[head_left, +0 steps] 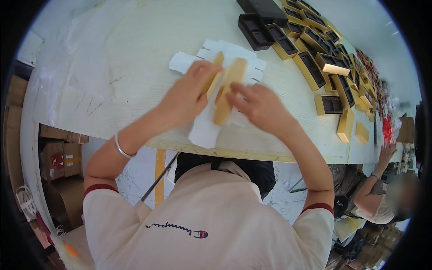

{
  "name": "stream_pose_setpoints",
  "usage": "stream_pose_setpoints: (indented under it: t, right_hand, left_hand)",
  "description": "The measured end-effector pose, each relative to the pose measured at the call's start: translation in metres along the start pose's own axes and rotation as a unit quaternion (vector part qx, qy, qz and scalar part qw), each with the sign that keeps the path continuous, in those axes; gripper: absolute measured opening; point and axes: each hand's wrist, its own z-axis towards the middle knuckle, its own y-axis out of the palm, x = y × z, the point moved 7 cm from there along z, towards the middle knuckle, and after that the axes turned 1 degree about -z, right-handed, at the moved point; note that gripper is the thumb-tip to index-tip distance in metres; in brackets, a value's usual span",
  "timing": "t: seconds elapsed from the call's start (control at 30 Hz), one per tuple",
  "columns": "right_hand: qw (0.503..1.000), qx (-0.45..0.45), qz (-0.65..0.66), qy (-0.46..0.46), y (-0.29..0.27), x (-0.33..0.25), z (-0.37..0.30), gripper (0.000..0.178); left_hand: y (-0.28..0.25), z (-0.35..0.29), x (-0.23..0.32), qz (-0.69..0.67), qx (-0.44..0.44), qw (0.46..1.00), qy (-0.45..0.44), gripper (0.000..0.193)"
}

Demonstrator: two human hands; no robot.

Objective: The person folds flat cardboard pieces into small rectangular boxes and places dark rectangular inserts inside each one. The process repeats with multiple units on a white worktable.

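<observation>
Two hands folding gold card (227, 90) on table (135, 63), left hand (186, 96) pinching one flap, right hand (258, 105) pressing another, finished boxes (324, 58) at two o'clock.

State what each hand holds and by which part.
Both hands hold a flat gold-and-white cardboard box blank: left hand grips its left folded flap, right hand its right side near the middle.

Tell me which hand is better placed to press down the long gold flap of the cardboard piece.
The right hand, probably. Its fingertips already rest beside the long gold flap of the flat cardboard blank, while the left hand grips the narrower gold flap further left.
</observation>
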Motion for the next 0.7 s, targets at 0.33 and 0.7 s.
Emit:
stream_pose_setpoints:
  t: [0.33,0.7]
  right_hand:
    - [0.939,0.04,0.329,0.09,0.023,0.009,-0.018,0.016]
    - [0.868,-0.035,0.432,0.241,0.029,0.011,-0.006,0.034]
  left_hand:
    - [0.008,-0.025,-0.001,-0.206,-0.272,0.936,-0.085,0.038]
    - [0.032,-0.012,0.008,-0.084,-0.22,0.966,-0.105,0.026]
